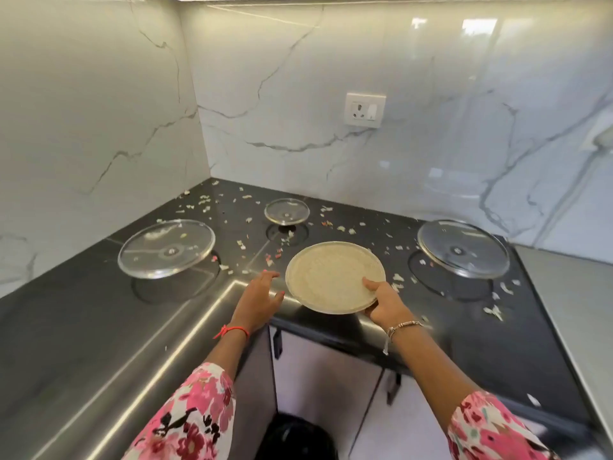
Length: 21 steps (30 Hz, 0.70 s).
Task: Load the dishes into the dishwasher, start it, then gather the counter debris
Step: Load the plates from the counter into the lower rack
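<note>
head view, right hand (386, 303) pinches plate (331, 273) rim at counter (99, 327) edge — left hand (262, 293) open

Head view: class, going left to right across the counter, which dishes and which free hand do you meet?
Left glass lid → left hand → beige plate → right glass lid.

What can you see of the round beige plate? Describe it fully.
The round beige plate is shallow, with a thin raised rim and a speckled face. It is at the front edge of the black counter. The right hand grips its right rim, thumb on top; the left hand hovers open beside it.
</note>
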Motion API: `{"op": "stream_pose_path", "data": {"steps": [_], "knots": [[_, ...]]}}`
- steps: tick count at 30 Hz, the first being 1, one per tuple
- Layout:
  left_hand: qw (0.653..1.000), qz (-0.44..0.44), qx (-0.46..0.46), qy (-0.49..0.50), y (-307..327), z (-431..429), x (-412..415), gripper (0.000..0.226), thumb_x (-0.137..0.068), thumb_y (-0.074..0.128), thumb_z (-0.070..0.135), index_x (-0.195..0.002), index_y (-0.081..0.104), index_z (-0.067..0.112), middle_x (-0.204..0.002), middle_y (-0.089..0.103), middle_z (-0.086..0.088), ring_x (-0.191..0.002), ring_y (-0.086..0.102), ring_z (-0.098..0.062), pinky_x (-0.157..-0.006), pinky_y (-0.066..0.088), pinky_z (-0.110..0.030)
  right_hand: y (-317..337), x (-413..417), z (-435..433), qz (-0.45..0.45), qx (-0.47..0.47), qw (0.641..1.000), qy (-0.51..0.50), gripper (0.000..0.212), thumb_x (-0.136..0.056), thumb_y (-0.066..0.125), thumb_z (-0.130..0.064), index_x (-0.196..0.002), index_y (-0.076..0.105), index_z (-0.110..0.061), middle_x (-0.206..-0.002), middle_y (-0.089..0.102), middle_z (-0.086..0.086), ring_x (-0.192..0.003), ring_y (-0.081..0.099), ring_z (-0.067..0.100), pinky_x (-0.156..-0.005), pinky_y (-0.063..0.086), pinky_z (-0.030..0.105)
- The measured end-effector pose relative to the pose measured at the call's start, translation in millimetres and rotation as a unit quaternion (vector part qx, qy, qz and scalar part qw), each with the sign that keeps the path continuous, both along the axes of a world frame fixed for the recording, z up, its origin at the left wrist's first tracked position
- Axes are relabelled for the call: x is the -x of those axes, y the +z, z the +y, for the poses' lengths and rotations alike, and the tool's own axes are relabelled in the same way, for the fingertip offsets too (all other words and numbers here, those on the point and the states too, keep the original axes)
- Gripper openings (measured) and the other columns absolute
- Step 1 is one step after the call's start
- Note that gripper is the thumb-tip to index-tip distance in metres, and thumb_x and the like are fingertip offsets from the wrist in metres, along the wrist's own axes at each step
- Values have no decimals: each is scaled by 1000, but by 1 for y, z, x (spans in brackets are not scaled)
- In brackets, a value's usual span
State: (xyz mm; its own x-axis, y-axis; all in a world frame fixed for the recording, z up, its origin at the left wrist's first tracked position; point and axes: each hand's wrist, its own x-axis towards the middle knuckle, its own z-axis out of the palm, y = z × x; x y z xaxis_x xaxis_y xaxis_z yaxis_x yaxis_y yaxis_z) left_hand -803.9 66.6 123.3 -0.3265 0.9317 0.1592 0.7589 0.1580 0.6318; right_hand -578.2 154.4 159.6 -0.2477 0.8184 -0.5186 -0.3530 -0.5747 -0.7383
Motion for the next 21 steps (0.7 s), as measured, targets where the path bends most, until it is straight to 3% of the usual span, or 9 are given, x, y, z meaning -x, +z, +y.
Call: {"op": "stream_pose_path", "data": {"steps": [2, 4, 6, 8, 11, 17, 21], "knots": [[999, -32, -11, -3, -11, -41, -40, 42, -87, 59, 16, -127, 49, 7, -126, 53, -8, -119, 49, -24, -103, 39, -36, -9, -35, -36, 2, 2, 1000, -4, 34, -93, 51, -8, -126, 46, -3, -98, 61, 14, -85, 60, 31, -62, 56, 42], [999, -45, 3, -11, -22, -78, -74, 39, -86, 60, 17, -123, 52, 8, -120, 58, -8, -114, 53, -24, -99, 42, -37, -16, -67, -69, -6, 11, 1000, -5, 33, -92, 54, -11, -124, 49, -4, -108, 61, 16, -99, 59, 35, -80, 51, 48], [998, -51, 33, -10, -33, -113, -107, 42, -88, 58, 22, -127, 50, 9, -125, 56, -8, -118, 50, -24, -101, 40, -38, -28, -100, -104, -20, 18, 1000, 2, 37, -90, 58, -13, -125, 50, -4, -120, 59, 18, -103, 57, 36, -87, 48, 51], [996, -76, 52, 2, -40, -142, -136, 43, -91, 55, 24, -130, 48, 8, -131, 52, -9, -122, 47, -24, -104, 38, -37, -39, -129, -135, -35, 23, 999, 9, 40, -88, 61, -15, -125, 49, -5, -116, 60, 18, -99, 57, 35, -85, 50, 53], [993, -90, 72, -15, -50, -187, -179, 42, -93, 52, 27, -131, 47, 8, -133, 51, -8, -122, 48, -23, -102, 38, -35, -60, -169, -184, -43, 29, 999, -1, 45, -84, 66, -18, -125, 48, -7, -121, 57, 18, -107, 55, 38, -89, 48, 57], [984, -132, 104, -55, -86, -283, -242, 29, -93, 51, 21, -121, 54, 12, -122, 59, -5, -111, 54, -22, -91, 41, -27, -99, -232, -293, -35, 68, 996, -50, 48, -84, 66, -19, -126, 50, -2, -123, 58, 19, -107, 56, 37, -78, 52, 49], [976, -171, 123, -54, -114, -351, -286, 26, -93, 50, 13, -118, 57, 8, -118, 61, -9, -109, 56, -24, -91, 42, -31, -118, -278, -373, -33, 76, 994, -71, 38, -87, 62, -17, -121, 52, -3, -119, 58, 17, -104, 55, 34, -69, 54, 45]]}}
